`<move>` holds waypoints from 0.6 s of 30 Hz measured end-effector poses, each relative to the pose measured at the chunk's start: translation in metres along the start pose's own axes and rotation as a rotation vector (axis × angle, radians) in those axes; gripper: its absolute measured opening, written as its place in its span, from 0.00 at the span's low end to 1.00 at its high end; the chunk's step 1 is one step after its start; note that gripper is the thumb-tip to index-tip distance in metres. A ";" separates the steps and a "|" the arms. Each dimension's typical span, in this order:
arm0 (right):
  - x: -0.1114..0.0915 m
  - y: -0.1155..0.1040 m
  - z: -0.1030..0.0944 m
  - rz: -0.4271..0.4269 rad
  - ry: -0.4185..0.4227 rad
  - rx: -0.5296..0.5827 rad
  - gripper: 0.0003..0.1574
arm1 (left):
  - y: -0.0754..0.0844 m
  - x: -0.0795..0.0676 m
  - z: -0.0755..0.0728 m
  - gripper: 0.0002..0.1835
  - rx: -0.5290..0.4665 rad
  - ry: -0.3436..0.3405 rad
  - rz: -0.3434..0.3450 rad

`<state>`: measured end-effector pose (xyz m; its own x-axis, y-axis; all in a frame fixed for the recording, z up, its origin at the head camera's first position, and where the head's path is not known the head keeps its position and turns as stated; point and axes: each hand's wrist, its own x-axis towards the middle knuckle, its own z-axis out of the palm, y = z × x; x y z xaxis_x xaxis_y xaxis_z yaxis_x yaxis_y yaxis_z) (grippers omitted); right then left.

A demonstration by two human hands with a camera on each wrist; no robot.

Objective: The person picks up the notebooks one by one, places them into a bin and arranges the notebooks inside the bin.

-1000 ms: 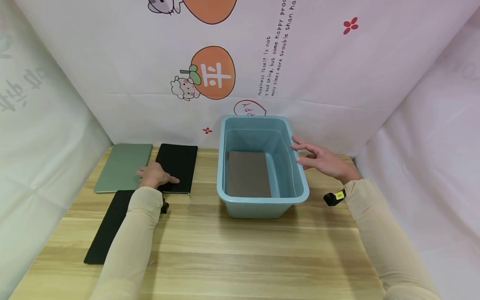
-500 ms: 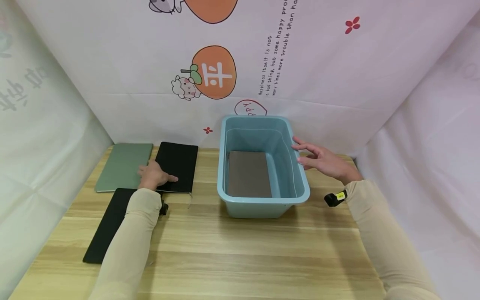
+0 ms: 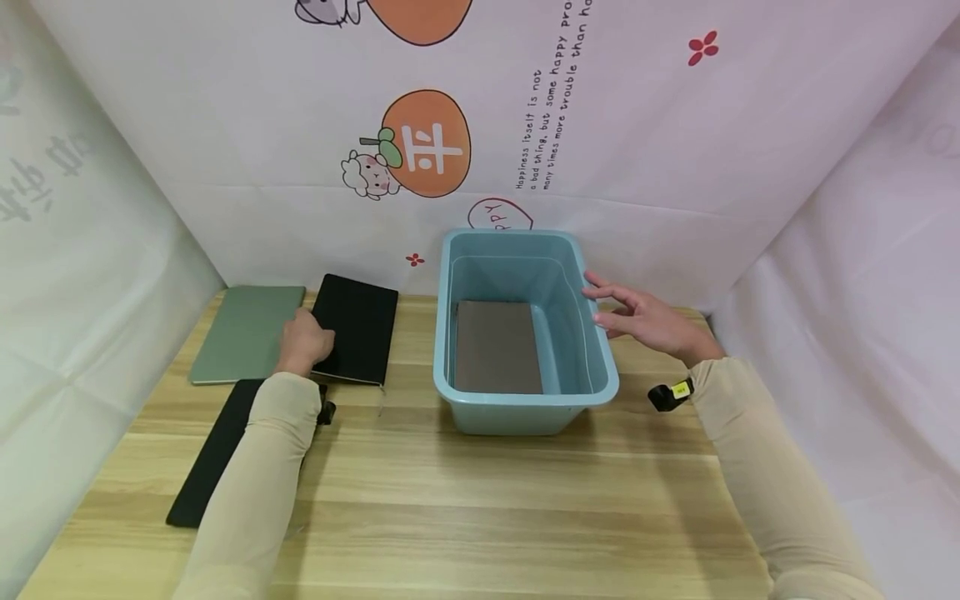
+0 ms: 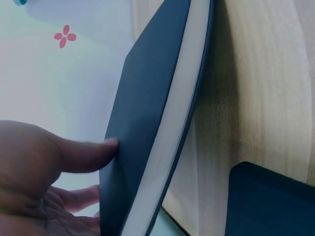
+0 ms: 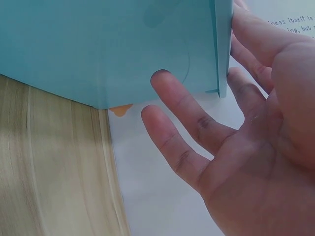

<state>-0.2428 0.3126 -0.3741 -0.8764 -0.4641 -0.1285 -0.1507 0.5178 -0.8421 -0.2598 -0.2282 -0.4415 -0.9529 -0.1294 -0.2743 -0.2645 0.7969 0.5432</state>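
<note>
In the head view, my left hand point(image 3: 303, 340) pinches the near-left part of a black notebook point(image 3: 360, 327). The left wrist view shows the thumb on the cover of this notebook point(image 4: 140, 113), its white page edge facing the camera and its edge raised from the table. My right hand point(image 3: 651, 323) touches the right rim of a light blue plastic bin point(image 3: 517, 417). Seen from the right wrist, its fingers point(image 5: 184, 105) are spread and relaxed, two in front of the bin's outer wall, others at the rim. A grey-brown flat notebook point(image 3: 498, 348) lies inside the bin.
A green notebook point(image 3: 247, 333) lies left of the left hand. Another black notebook point(image 3: 217, 458) lies nearer, partly under the left sleeve. The wooden table point(image 3: 480, 517) meets a white printed cloth point(image 3: 637, 150) at the back, with more cloth on both sides.
My left fingers have drawn in from a spread pose to grip the black notebook, whose far edge has tilted up slightly. The right hand and the bin stay where they were.
</note>
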 end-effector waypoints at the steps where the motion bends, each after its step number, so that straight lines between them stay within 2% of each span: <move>1: 0.000 0.000 0.000 -0.001 0.000 0.001 0.34 | 0.000 -0.002 -0.001 0.37 -0.017 0.002 0.008; 3: 0.001 0.001 0.000 -0.006 0.001 0.002 0.34 | -0.001 -0.004 -0.002 0.34 -0.054 0.010 0.024; 9: 0.001 0.000 0.000 -0.006 -0.002 0.000 0.34 | -0.002 -0.009 -0.003 0.30 -0.068 0.067 0.062; 18: 0.000 -0.002 0.001 0.004 -0.002 0.001 0.34 | -0.008 -0.011 -0.003 0.29 -0.122 0.149 0.077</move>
<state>-0.2426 0.3108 -0.3729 -0.8760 -0.4635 -0.1331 -0.1466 0.5189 -0.8422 -0.2472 -0.2344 -0.4404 -0.9800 -0.1642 -0.1127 -0.1976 0.7316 0.6525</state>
